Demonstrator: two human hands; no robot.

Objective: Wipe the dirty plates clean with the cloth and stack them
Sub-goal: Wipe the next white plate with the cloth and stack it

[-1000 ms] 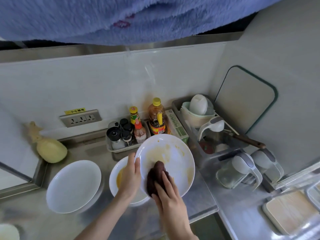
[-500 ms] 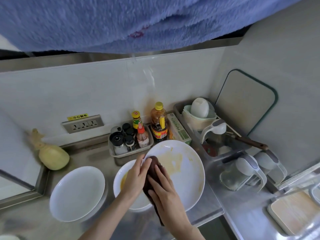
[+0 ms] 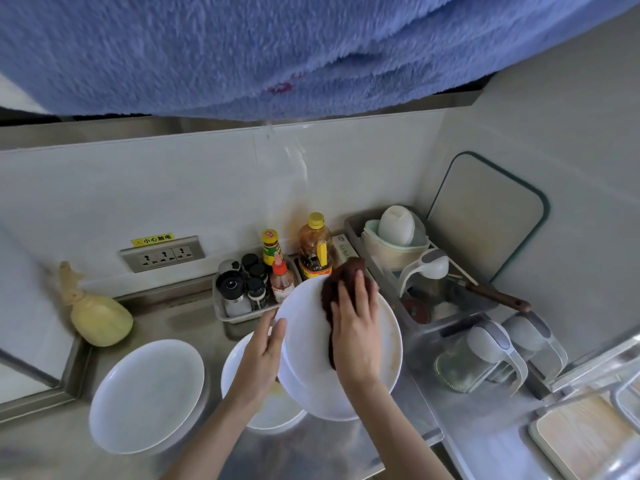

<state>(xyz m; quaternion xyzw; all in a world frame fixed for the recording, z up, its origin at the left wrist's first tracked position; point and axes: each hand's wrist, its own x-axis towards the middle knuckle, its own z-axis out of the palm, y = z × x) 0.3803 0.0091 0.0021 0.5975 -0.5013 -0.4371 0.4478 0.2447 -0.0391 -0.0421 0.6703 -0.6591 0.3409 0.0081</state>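
Observation:
My left hand (image 3: pixel 264 355) grips the left rim of a white plate (image 3: pixel 304 344), holding it tilted above the steel counter. My right hand (image 3: pixel 356 327) presses a dark brown cloth (image 3: pixel 341 282) against the plate's upper right part. Faint yellowish smears show along the plate's right rim. Below it, partly hidden by the held plate and my left arm, a second white plate (image 3: pixel 242 372) with yellow residue lies on the counter. To the left sits a stack of clean white plates (image 3: pixel 147 394).
A tray of spice jars and sauce bottles (image 3: pixel 256 289) stands behind the plates. A yellow spray bottle (image 3: pixel 98 318) sits at the left, a dish rack (image 3: pixel 412 271) and glass jugs (image 3: pixel 481 355) at the right. The counter edge (image 3: pixel 408 445) is near. Blue fleece hangs overhead.
My right hand has swept the cloth from the plate's left side up to its top right. The yellow smear in the plate's middle is gone. My left hand still holds the rim.

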